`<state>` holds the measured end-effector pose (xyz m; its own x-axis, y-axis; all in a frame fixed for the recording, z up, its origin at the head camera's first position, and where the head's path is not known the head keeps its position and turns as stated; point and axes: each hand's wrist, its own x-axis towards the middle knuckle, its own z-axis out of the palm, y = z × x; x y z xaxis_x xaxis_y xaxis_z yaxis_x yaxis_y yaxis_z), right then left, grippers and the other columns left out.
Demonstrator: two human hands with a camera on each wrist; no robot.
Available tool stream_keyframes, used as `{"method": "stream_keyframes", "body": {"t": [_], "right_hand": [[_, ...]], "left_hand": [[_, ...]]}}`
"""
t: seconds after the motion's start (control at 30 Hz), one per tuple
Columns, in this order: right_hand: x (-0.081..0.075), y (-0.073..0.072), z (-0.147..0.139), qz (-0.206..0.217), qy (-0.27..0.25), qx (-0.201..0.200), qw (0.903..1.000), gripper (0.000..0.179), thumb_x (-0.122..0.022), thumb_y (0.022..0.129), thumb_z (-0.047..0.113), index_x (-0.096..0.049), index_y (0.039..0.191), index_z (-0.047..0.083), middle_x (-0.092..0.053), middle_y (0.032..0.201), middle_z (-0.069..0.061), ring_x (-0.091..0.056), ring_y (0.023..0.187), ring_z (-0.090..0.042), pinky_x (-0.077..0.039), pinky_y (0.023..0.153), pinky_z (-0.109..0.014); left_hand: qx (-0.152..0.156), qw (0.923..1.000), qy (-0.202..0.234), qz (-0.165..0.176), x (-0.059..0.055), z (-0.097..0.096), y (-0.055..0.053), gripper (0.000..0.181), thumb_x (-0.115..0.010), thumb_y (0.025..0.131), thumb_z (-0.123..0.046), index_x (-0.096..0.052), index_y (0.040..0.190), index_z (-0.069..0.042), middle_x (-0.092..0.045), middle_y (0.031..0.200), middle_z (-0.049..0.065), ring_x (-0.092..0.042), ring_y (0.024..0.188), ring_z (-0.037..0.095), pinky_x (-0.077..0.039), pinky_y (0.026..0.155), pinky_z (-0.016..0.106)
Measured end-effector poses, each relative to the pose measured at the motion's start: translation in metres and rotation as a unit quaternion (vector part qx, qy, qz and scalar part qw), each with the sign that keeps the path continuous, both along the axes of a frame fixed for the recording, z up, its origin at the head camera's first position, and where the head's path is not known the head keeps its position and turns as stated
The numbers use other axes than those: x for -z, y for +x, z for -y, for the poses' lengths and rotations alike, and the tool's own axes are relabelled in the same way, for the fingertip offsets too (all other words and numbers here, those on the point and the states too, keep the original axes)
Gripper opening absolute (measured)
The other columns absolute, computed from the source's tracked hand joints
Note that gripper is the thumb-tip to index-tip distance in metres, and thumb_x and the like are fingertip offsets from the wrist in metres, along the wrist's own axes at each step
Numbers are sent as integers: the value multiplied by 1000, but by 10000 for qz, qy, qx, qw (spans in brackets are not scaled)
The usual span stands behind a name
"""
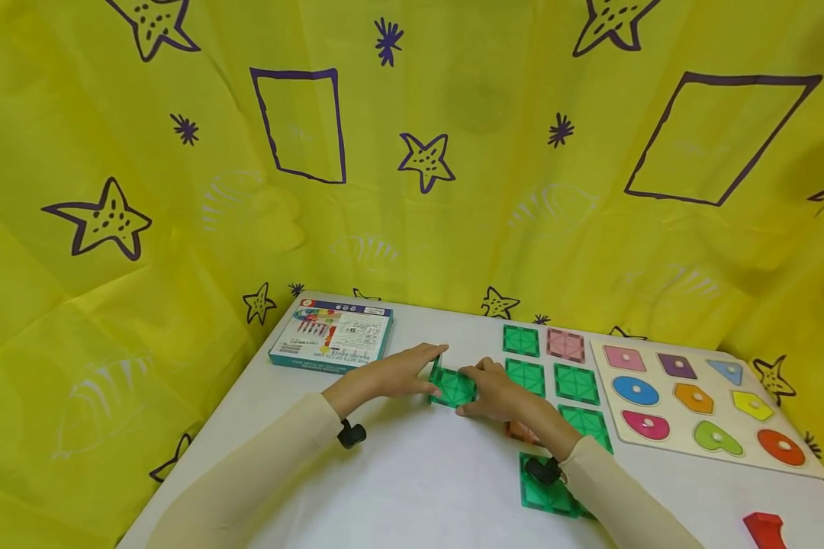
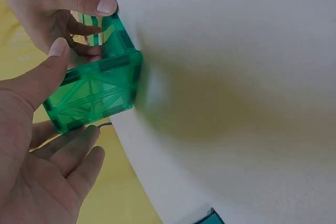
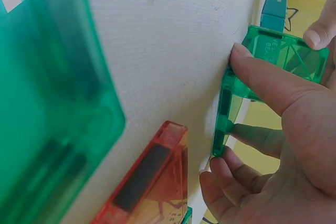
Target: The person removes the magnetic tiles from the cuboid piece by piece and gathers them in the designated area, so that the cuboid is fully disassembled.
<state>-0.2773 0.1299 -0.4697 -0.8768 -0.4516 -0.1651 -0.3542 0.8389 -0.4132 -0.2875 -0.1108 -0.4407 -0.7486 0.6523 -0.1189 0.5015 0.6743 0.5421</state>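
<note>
Two translucent green square magnetic tiles meet edge to edge at a corner between the hands. One, the upright tile (image 2: 97, 95), is pinched by my left hand (image 1: 401, 372), thumb on its upper edge and fingers beneath in the left wrist view. The other, the flat tile (image 1: 455, 389), lies low over the white table, and my right hand (image 1: 503, 393) grips it by its near and far edges. In the right wrist view, the right thumb (image 3: 268, 77) reaches close to the joint, while the fingers curl at the opposite edge.
Several green tiles (image 1: 577, 383), a pink tile (image 1: 566, 345) and an orange tile (image 1: 522, 432) lie right of the hands. Beyond them is a wooden shape puzzle (image 1: 666, 442). A flat toy box (image 1: 331, 335) sits back left. A red piece (image 1: 764, 529) lies front right. Yellow cloth (image 1: 412, 252) hangs behind.
</note>
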Motion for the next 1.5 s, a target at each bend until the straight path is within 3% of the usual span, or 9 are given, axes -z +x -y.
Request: {"method": "stream_keyframes", "body": {"t": [0.27,0.5,0.7,1.07,1.37,1.5], "right_hand": [[0,-2,2,-81,-106,22,9999,80,-92,84,38,-57,149,8,-51,121,-13,-49,107,-26,-54,93,-49],[-5,-9,-6,-256,-361,181,9989,79,-94,82,31,-58,146,5,-50,123,-17,-49,109,-30,-55,93,-52],[-14,-19,-18,-317,-425,45,9986,79,-95,81,29,-57,145,2,-50,123,-20,-47,109,-32,-53,91,-51],[-13,-49,-35,-575,-406,-32,9975,77,-92,85,29,-56,147,1,-50,130,-25,-51,113,-37,-52,97,-58],[-7,-74,-37,-588,-469,235,9969,80,-88,89,27,-49,154,0,-42,145,-33,-43,129,-48,-47,106,-66],[-7,-82,-36,-515,-479,300,9971,73,-87,91,25,-51,149,0,-43,146,-33,-43,131,-49,-43,109,-68]], "left_hand": [[-134,9997,55,-192,6,-2,-3,91,-80,96,-37,-29,165,-9,-46,161,12,-50,147,27,-42,121,42],[-205,9995,92,-223,5,-1,-3,89,-82,95,-36,-33,162,-4,-49,158,16,-49,147,28,-40,122,41],[-287,9993,138,-171,5,1,-2,87,-81,95,-35,-34,161,-3,-50,158,18,-50,146,30,-40,122,43],[-326,9994,112,-98,6,1,-2,87,-80,97,-34,-32,162,-4,-48,159,17,-49,146,30,-40,122,43],[-328,9994,108,-63,7,-1,-3,88,-80,97,-35,-31,163,-4,-47,160,16,-48,147,29,-39,123,42],[-324,9994,135,-19,6,-2,-2,88,-80,97,-34,-30,163,-4,-47,160,17,-48,148,29,-39,123,41]]}}
